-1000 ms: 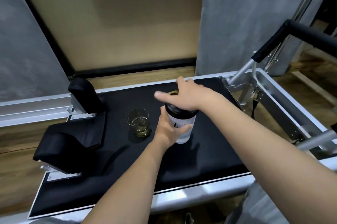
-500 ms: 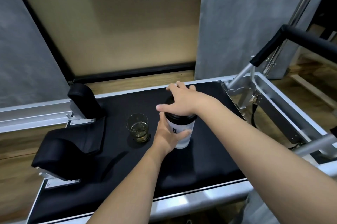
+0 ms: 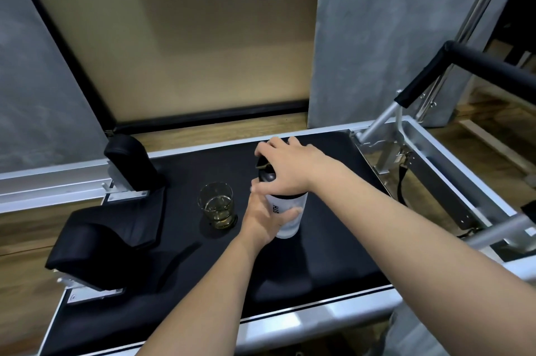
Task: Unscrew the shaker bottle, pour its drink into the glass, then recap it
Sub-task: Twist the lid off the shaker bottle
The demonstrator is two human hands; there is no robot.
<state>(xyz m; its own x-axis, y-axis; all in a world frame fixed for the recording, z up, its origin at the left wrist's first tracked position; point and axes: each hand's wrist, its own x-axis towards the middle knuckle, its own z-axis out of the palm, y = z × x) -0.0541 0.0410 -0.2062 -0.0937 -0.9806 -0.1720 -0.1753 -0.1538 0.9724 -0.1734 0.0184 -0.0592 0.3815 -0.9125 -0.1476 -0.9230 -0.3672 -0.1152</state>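
Left hand (image 3: 265,218): wrapped round the pale body of the bottle (image 3: 287,216) from the left, thumb across its near face below the printed letters, the other fingers hidden behind the bottle.
Right hand (image 3: 290,170): laid over the black lid (image 3: 265,174) from above, fingers curled down over its far side, thumb pressed against the near left edge of the lid where it meets the body.
Finger spread: the right fingers lie close together, only slightly fanned; how tightly they bear on the lid cannot be told.
Bottle: upright on the black padded bench (image 3: 290,262), near its middle, lid on.
Lid detail: a small brass-coloured piece shows at the top, just under the right index finger.
Glass (image 3: 216,204): stands upright just left of the bottle, apart from it and from the left hand, with yellowish drink in its lower part.
Bench surroundings: a black headrest (image 3: 101,239) at the left end, a metal frame (image 3: 435,158) at the right.
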